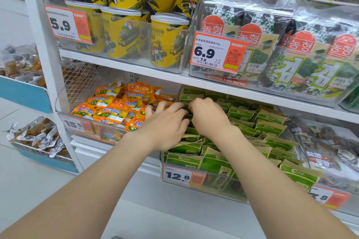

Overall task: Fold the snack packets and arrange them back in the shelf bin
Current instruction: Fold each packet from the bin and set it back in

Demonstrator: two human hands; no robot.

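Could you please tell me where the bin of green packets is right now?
In the head view, the bin sits on the lower shelf, right of centre, between the orange packets and the clear-wrapped snacks.

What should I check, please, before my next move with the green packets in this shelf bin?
1. Both hands at the right bin: left hand and right hand are over the green packets. Ok.
2. Packet firmly held: the fingertips are hidden among the packets. Cannot tell.
3. Rows tidy: several packets near the hands lie tilted and uneven. Not ok.
4. No mixing: the orange packets sit in their own bin, and none shows among the green ones. Ok.
5. Price tag on the bin front is uncovered and readable. Ok.
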